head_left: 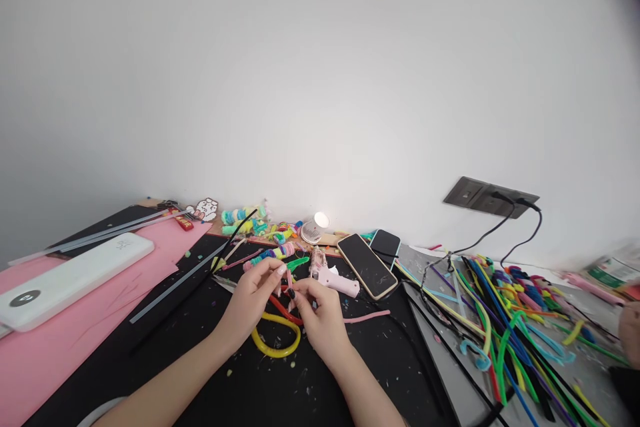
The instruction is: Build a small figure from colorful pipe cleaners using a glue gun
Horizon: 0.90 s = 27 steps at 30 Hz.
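Over the black table, my left hand [261,288] pinches a short upright piece of pink pipe cleaner [289,278] between thumb and fingertips. My right hand [323,320] is closed on the same pink piece from the other side, close to a small black bit [291,293]. To the right of my right hand lies a longer pink pipe cleaner tail [369,316]; whether it joins the held piece is hidden. Beneath my hands lie a yellow loop [277,351] and a red loop [285,311]. A pale pink glue gun [341,281] rests just behind my right hand.
Two phones [367,265] lie behind on the right. Many coloured pipe cleaners [505,340] spread over the grey surface, with cables [483,238] running to a wall socket. On the left are pink sheets [125,297] and a white device [75,277]. Another person's hand [631,330] shows at the right edge.
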### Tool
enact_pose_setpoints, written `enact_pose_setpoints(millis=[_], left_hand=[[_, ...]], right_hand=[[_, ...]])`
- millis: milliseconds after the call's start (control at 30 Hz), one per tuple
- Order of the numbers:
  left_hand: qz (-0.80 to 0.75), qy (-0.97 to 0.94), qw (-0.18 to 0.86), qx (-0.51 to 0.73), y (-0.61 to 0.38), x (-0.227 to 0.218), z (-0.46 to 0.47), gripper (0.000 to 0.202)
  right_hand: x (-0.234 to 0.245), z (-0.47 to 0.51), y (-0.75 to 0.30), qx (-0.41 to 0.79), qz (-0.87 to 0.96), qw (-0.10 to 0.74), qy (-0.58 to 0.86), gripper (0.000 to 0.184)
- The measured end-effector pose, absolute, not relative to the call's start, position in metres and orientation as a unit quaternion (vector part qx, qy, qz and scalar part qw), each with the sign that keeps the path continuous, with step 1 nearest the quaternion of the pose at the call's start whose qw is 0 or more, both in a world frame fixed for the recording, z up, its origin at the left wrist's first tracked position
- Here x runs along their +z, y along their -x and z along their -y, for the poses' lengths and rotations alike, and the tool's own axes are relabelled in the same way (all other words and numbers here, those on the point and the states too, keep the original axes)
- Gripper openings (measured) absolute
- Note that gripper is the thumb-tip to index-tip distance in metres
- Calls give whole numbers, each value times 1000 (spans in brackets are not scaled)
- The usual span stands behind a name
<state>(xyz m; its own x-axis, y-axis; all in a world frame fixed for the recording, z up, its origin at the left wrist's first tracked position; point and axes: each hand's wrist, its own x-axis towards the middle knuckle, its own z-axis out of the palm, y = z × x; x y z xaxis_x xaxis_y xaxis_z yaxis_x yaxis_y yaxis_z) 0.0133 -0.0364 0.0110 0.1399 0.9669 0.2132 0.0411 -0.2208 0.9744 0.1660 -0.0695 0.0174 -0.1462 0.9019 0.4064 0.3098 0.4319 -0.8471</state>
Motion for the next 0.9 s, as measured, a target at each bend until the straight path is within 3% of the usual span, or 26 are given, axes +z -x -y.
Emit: enact_pose_setpoints(millis=[333,700,900], left_hand=[[-342,-516,616,487,-18,4,36,32],[-382,-605,512,476,-14,13,36,30],[-429,-628,451,467,-10,16,34,33]], right_hand=[[18,68,-168,302,707,480,423,18],[14,66,-168,373,668,466,444,15],[13,63,-169,539,589,429,422,25]])
